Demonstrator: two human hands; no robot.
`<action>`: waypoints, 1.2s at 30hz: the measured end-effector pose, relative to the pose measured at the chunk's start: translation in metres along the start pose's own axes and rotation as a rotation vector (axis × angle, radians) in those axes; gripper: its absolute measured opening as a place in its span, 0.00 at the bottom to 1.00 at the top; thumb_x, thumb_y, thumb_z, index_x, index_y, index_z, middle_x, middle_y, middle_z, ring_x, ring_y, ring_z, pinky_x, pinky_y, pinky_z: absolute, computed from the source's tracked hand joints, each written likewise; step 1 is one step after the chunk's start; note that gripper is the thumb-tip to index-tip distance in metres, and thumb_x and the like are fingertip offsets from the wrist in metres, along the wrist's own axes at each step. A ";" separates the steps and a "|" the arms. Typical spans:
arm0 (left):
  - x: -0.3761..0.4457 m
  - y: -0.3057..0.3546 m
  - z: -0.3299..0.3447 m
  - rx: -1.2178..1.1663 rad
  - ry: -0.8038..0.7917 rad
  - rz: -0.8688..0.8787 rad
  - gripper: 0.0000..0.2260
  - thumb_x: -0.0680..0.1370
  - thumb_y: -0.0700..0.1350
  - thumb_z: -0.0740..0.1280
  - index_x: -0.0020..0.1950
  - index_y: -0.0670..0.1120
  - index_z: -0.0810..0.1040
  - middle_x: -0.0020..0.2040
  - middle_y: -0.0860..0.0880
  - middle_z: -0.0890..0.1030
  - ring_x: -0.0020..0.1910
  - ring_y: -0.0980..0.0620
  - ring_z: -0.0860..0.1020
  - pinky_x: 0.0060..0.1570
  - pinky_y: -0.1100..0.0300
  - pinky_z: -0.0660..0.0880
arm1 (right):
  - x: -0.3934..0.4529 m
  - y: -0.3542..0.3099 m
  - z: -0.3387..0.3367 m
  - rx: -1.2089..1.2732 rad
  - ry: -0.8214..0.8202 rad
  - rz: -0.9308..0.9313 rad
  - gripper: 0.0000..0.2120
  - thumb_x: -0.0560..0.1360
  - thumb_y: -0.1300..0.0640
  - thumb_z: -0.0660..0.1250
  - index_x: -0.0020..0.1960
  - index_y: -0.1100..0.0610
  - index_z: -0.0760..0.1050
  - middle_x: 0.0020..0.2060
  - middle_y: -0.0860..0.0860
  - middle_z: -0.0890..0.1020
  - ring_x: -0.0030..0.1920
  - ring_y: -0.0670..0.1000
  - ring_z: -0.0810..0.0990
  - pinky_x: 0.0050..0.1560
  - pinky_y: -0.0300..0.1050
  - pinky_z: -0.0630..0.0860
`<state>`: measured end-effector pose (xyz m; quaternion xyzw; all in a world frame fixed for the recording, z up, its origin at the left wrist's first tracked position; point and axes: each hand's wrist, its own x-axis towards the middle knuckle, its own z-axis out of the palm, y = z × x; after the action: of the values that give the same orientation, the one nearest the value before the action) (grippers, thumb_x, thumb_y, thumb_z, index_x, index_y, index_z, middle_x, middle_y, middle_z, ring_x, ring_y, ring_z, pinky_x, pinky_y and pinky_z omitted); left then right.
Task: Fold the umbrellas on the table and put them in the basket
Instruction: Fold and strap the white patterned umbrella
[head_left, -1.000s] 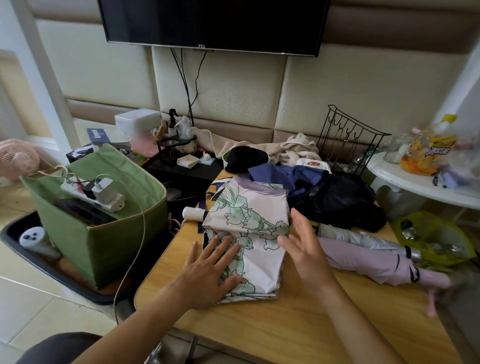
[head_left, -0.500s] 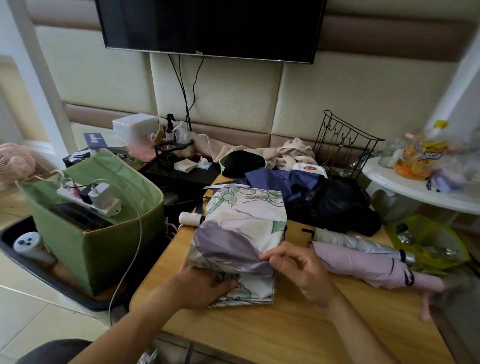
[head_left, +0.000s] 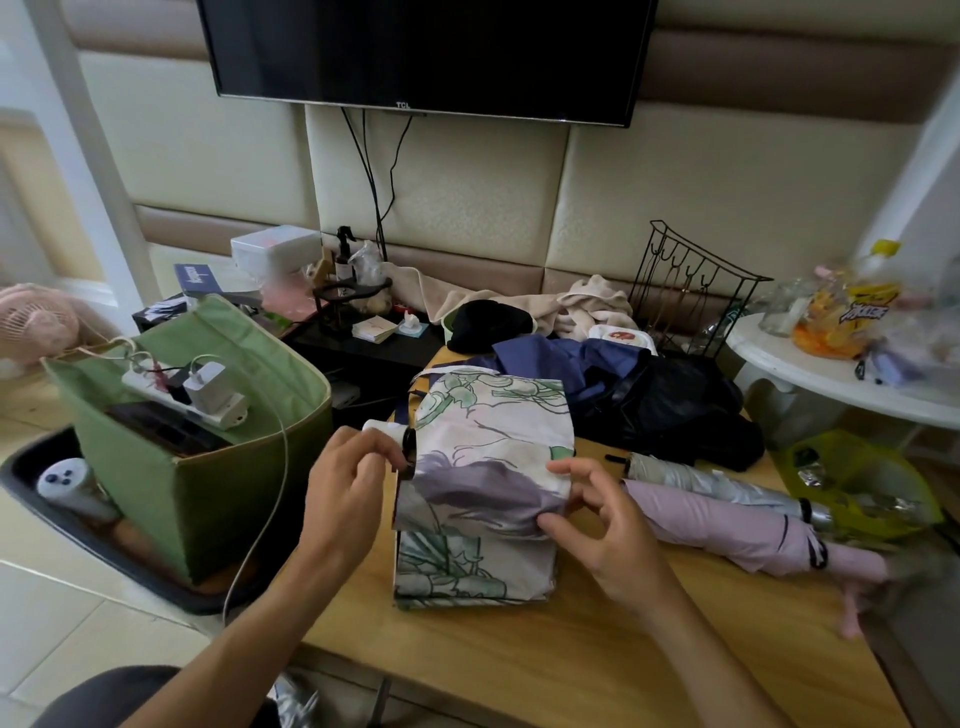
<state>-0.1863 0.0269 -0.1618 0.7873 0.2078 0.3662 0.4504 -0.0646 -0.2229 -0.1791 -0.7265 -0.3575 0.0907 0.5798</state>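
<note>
Floral umbrella: the floral umbrella (head_left: 483, 483), white cloth with green leaves and a purple patch, is lying at the middle of the frame on the desk (head_left: 597, 649), its cloth gathered into a flat bundle with a fold running across the middle.
Left grip: my left hand (head_left: 345, 486) is sitting at the bundle's left edge, fingers curled, pinching the umbrella at its black collar just below the white handle end (head_left: 382, 427) that is poking out to the upper left.
Right grip: my right hand (head_left: 597, 525) is pinching the purple fold at the bundle's right edge between thumb and forefinger, the other fingers loosely spread.
Pink umbrella: a pink umbrella (head_left: 727, 525), rolled up, is lying on the desk right of centre, just right of my right hand, slanting down toward the right edge.
Silver umbrella: a silver umbrella (head_left: 701, 475), also rolled, is lying just above the pink one, touching it along its length.
Dark cloth: a blue cloth (head_left: 550, 358) and a black cloth (head_left: 670, 410) are heaped behind the floral bundle.
Basket: the green fabric basket (head_left: 171, 483) is standing at the left of the frame, beside the desk, in a black tray (head_left: 31, 499) on the floor; a white power strip (head_left: 182, 395) with plugged chargers is resting across its top.
Right side: a white round table (head_left: 831, 374) is standing at the upper right, well apart from my hands.
</note>
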 end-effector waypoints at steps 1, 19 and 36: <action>-0.003 0.005 -0.003 -0.030 -0.050 0.028 0.14 0.78 0.50 0.58 0.39 0.52 0.81 0.45 0.51 0.76 0.47 0.57 0.75 0.46 0.56 0.72 | 0.000 -0.001 0.000 -0.008 0.009 -0.011 0.22 0.77 0.60 0.75 0.66 0.45 0.74 0.47 0.52 0.84 0.51 0.52 0.82 0.55 0.52 0.78; 0.009 -0.001 -0.018 0.301 -0.100 0.551 0.10 0.75 0.55 0.70 0.42 0.49 0.79 0.43 0.58 0.75 0.44 0.53 0.72 0.42 0.53 0.72 | 0.006 0.000 -0.006 -0.506 0.312 -0.388 0.09 0.76 0.49 0.75 0.52 0.53 0.82 0.53 0.44 0.77 0.57 0.47 0.78 0.58 0.40 0.74; -0.038 0.017 0.020 -0.467 0.033 -0.203 0.26 0.86 0.46 0.52 0.28 0.45 0.68 0.25 0.45 0.69 0.23 0.41 0.69 0.24 0.56 0.65 | 0.016 -0.008 0.003 -0.490 0.477 -0.410 0.06 0.76 0.65 0.74 0.52 0.57 0.85 0.47 0.48 0.75 0.39 0.45 0.76 0.38 0.33 0.73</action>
<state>-0.1952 -0.0178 -0.1690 0.6310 0.2031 0.3698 0.6510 -0.0582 -0.2095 -0.1679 -0.7575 -0.3614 -0.2860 0.4623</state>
